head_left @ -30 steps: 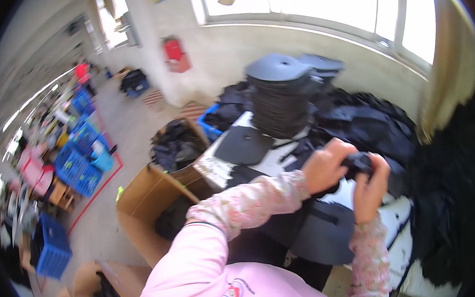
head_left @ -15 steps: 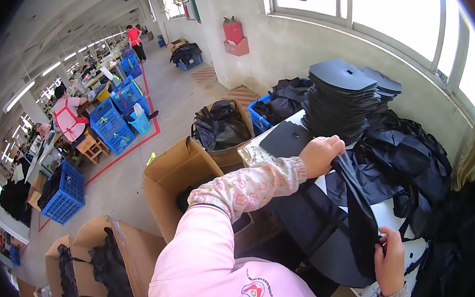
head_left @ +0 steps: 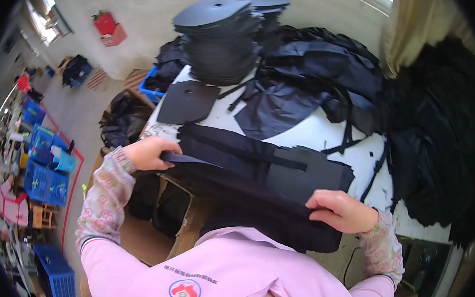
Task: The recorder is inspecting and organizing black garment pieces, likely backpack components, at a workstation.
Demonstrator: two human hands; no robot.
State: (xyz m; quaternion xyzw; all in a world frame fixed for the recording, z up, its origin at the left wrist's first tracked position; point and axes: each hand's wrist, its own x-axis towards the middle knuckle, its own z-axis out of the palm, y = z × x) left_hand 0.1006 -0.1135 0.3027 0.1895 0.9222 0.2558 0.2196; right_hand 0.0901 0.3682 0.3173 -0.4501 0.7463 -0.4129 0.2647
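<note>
A long black fabric piece (head_left: 240, 179) stretches between my hands, its near edge hanging over the table's front. My left hand (head_left: 151, 153) pinches its left end, where a stiff grey-black sheet edge shows. My right hand (head_left: 340, 210) grips the near right edge between thumb and fingers. Beneath and behind lies more black material with a strap and a smooth dark panel (head_left: 301, 174). Farther off, a single dark board with a small slot (head_left: 187, 102) rests flat on the white table (head_left: 317, 128), beside a tall stack of similar boards (head_left: 218, 44).
Crumpled black fabric pieces (head_left: 310, 76) are heaped at the table's back right, and a dark pile (head_left: 442, 132) hangs over its right side. An open cardboard box (head_left: 185, 231) stands below at the left. Blue crates (head_left: 45, 183) line the floor beyond.
My view has turned right and down toward the table. My left hand has moved to the fabric's left end, and the black piece, formerly upright and folded, now stretches sideways between both hands.
</note>
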